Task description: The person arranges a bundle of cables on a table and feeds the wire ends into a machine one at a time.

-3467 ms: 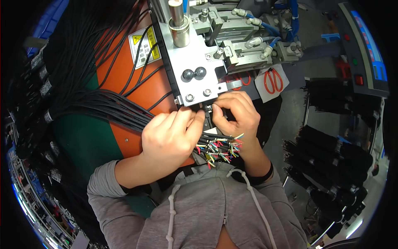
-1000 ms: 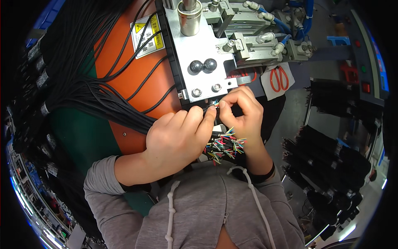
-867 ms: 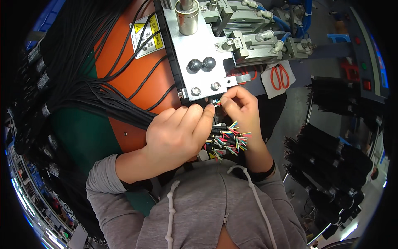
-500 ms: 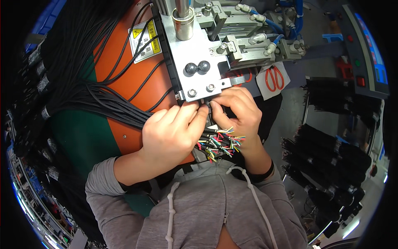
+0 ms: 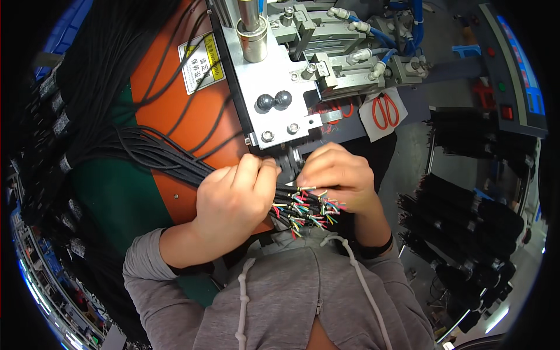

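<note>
My left hand (image 5: pixel 236 189) is closed, with thumb and fingertips pinched together at the left side of a small dark clamp-like part (image 5: pixel 286 163). What it pinches is hidden by the fingers. Opposite it, my right hand (image 5: pixel 339 173) has its fingers curled and closed just right of that part, and anything in them is out of sight. A thick bundle of black cables (image 5: pixel 175 160) passes behind my left hand. Below both hands the bundle ends in stripped, multicoloured wire ends (image 5: pixel 309 207). The machine's silver metal plate (image 5: pixel 274 119) overhangs just beyond my fingers.
Pneumatic cylinders with blue hoses (image 5: pixel 350 58) stand beyond the plate. Red-handled scissors (image 5: pixel 385 111) lie on a pale sheet at right. An orange panel (image 5: pixel 175 116) carries a warning label (image 5: pixel 202 62). Racks of black cable bundles (image 5: pixel 466 227) stand right; a control box (image 5: pixel 513 76) is far right.
Both hands have drawn back from the plate's front edge, toward my body. My right hand has dropped lower and the dark clamp-like part now shows between the hands.
</note>
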The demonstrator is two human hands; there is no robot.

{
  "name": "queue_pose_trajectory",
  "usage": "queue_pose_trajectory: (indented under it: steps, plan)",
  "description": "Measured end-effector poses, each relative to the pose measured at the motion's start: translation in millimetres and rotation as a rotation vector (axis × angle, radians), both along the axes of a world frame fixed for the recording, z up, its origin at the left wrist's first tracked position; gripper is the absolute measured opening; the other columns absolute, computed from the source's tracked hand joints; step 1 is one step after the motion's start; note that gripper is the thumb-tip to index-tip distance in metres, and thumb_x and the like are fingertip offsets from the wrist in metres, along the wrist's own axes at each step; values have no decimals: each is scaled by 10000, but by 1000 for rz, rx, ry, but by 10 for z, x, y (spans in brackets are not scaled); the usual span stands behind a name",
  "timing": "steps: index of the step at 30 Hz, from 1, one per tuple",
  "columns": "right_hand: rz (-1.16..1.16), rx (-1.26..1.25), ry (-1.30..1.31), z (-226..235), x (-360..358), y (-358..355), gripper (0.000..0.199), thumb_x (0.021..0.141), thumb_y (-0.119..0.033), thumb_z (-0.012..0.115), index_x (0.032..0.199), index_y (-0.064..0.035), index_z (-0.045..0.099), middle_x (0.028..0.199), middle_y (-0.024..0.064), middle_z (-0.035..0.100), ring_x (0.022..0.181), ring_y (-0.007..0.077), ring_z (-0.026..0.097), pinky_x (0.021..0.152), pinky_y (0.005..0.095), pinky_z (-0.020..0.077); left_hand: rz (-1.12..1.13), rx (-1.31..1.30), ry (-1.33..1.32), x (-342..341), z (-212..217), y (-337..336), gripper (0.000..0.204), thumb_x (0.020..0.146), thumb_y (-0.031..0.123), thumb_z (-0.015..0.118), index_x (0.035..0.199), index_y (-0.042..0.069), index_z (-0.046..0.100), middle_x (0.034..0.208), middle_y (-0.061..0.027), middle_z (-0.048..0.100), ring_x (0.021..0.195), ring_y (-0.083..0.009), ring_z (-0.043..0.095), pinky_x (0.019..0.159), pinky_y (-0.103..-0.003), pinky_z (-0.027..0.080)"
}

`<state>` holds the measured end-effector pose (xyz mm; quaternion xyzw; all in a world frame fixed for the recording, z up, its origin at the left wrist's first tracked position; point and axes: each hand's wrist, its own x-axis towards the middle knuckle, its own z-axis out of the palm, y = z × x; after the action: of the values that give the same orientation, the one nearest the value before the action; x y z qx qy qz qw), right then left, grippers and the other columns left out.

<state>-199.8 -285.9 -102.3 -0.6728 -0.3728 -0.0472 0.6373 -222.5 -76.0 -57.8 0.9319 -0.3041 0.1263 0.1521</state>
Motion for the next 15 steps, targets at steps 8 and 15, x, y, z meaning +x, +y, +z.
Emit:
queue_pose_trajectory:
  steps: [8, 15]
  plan:
    - [-105, 186, 68, -50, -113, 123, 247, 685, -59, 776, 917, -18, 704, 867, 84, 689, 781, 227, 631, 707, 314, 485, -197, -265, 115, 122, 129, 43, 252, 670, 207, 716, 866, 54, 673, 773, -29, 661, 613, -178, 607, 524, -288, 405]
    - [-125, 218, 144, 46, -153, 168, 165, 726, -36, 762, 871, -14, 684, 851, 92, 678, 791, 214, 627, 704, 309, 482, -216, -287, 160, 141, 193, 96, 237, 691, 189, 721, 878, 49, 677, 825, -54, 688, 657, -187, 636, 540, -286, 423]
